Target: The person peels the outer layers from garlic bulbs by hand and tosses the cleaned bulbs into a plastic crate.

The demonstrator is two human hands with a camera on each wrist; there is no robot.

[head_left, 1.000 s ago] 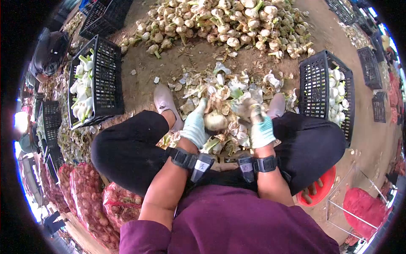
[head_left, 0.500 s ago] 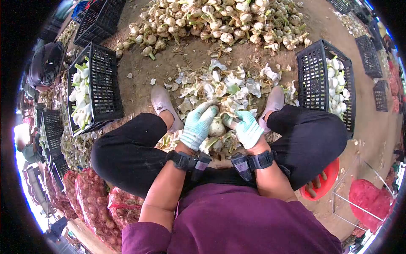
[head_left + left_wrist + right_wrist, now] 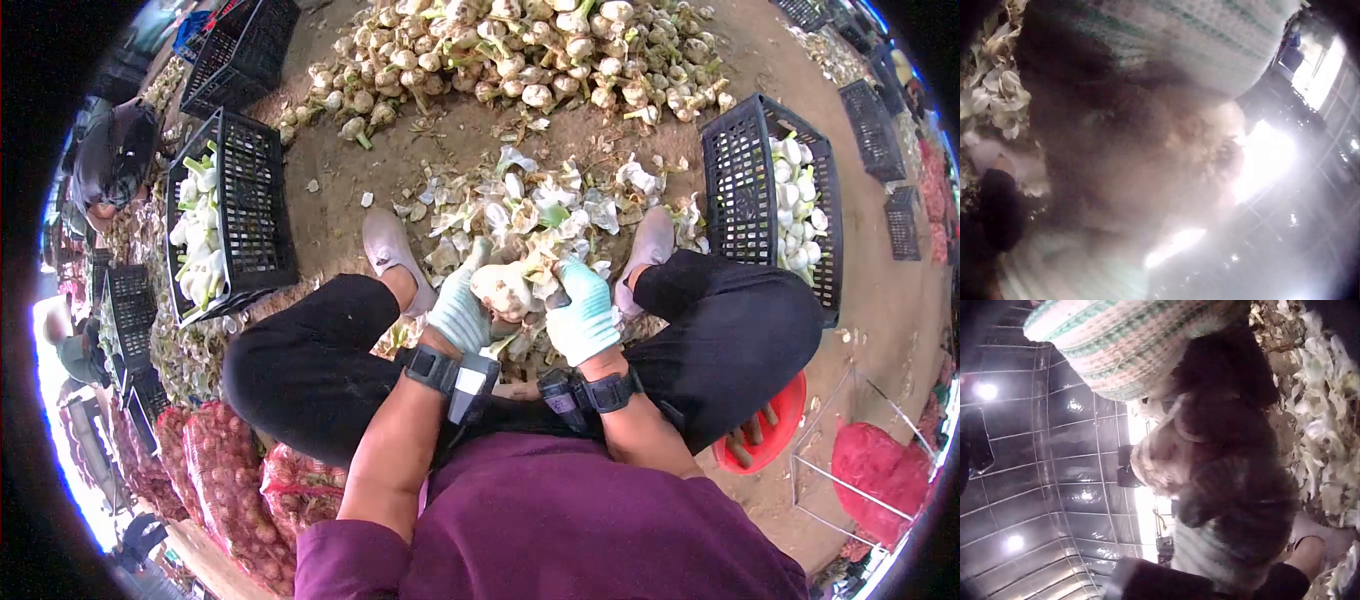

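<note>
Between both hands, over the middle of the litter, is a large garlic bulb (image 3: 503,291) with loose, papery skin at its stem side. My left hand (image 3: 462,306), in a white and green striped knit glove, grips the bulb from its left. From the other side my right hand (image 3: 583,318), gloved alike, pinches the dry skin and stem. In the right wrist view the bulb (image 3: 1161,457) shows pale between the gloves. The left wrist view is hazy, with the bulb's root tuft (image 3: 1225,150) facing the light. Peeled skins (image 3: 560,205) lie just beyond the hands.
A heap of unpeeled garlic (image 3: 520,60) lies ahead. Black crates with white peeled garlic stand left (image 3: 250,200) and right (image 3: 740,190). Net sacks (image 3: 235,490) are at the lower left. A red basin (image 3: 775,440) sits by the right knee, and a metal frame (image 3: 850,470) beyond it.
The hands came together over the bulb, then lifted and turned it so its base faces left and up. The right hand, blurred and apart earlier, now pinches its stem side.
</note>
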